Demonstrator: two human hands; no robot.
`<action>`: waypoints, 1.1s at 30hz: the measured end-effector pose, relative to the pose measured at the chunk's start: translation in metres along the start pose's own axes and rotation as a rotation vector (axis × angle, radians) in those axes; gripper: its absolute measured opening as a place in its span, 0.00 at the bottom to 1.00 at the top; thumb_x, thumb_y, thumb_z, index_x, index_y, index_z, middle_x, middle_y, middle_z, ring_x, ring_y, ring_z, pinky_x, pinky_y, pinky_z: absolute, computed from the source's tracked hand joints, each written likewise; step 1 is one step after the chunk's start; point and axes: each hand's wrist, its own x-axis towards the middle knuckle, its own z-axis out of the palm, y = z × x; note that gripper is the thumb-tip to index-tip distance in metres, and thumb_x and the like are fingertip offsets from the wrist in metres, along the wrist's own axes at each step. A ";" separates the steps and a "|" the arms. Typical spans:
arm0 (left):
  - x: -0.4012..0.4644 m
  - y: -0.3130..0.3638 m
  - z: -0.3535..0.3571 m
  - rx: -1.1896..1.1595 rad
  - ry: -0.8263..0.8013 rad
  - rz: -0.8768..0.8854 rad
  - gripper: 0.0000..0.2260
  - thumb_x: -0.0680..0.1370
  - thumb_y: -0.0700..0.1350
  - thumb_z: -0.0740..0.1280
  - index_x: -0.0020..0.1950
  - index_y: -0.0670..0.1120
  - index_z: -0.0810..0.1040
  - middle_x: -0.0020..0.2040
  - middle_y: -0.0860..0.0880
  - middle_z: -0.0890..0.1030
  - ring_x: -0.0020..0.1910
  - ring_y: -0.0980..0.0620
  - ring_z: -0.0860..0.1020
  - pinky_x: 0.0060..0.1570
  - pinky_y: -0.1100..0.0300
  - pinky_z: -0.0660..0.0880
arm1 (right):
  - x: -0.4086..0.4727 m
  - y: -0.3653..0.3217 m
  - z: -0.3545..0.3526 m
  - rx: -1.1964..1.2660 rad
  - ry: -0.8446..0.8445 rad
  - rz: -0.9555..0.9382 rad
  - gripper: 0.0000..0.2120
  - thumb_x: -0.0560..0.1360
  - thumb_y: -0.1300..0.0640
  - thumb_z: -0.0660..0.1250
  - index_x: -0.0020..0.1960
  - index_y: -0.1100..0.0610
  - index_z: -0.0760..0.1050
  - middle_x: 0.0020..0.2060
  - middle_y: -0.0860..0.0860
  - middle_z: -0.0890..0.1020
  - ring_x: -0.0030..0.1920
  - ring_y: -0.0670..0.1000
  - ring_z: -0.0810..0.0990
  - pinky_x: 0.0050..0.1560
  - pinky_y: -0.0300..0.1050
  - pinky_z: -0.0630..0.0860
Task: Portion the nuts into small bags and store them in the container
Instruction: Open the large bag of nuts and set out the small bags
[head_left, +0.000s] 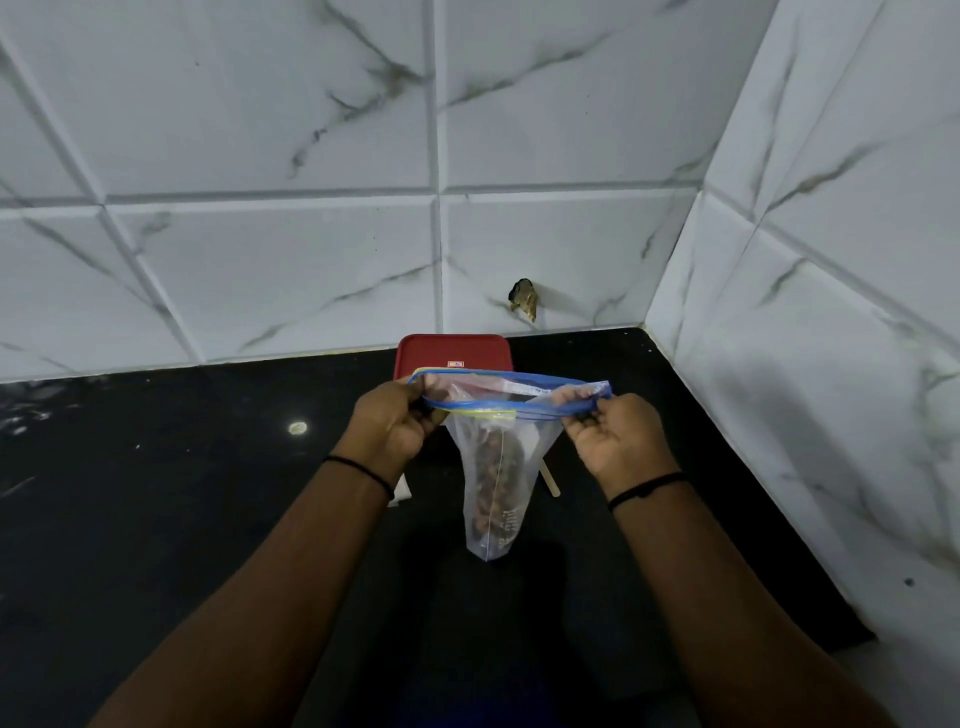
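Note:
A clear zip bag (493, 488) with a blue zip strip hangs above the black counter, brown nuts (488, 467) piled in its lower half. My left hand (392, 423) pinches the left end of the zip strip. My right hand (613, 436) pinches the right end. The bag's mouth is stretched between them and stands partly apart. Behind the bag, a red lid (452, 353) lies on the counter by the wall. Whether a container sits under the lid is hidden.
The black counter (182, 493) runs to a white marble-tiled wall (260, 249) at the back and another on the right. A pale wooden stick (549, 480) and a white object (402, 491) lie under the bag. A small hole (524, 299) marks the back wall.

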 end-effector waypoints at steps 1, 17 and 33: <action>0.001 0.000 -0.001 -0.024 0.007 -0.006 0.13 0.84 0.36 0.54 0.43 0.40 0.73 0.23 0.48 0.78 0.20 0.56 0.78 0.23 0.63 0.77 | -0.002 0.000 0.001 0.009 0.008 -0.001 0.13 0.82 0.68 0.51 0.62 0.68 0.71 0.69 0.65 0.73 0.69 0.59 0.74 0.54 0.52 0.75; -0.048 -0.005 -0.007 0.765 -0.149 -0.104 0.09 0.77 0.47 0.71 0.42 0.42 0.78 0.29 0.48 0.75 0.23 0.55 0.71 0.22 0.62 0.69 | -0.045 0.013 -0.014 -1.440 -0.370 -0.188 0.08 0.79 0.53 0.68 0.49 0.59 0.77 0.31 0.55 0.79 0.24 0.45 0.74 0.23 0.36 0.71; -0.039 -0.041 -0.008 -0.326 -0.095 0.064 0.09 0.84 0.38 0.56 0.53 0.41 0.76 0.46 0.42 0.80 0.43 0.48 0.80 0.46 0.51 0.79 | -0.034 0.049 -0.011 -0.024 -0.191 -0.025 0.09 0.80 0.65 0.57 0.48 0.65 0.76 0.42 0.60 0.80 0.43 0.54 0.81 0.56 0.54 0.79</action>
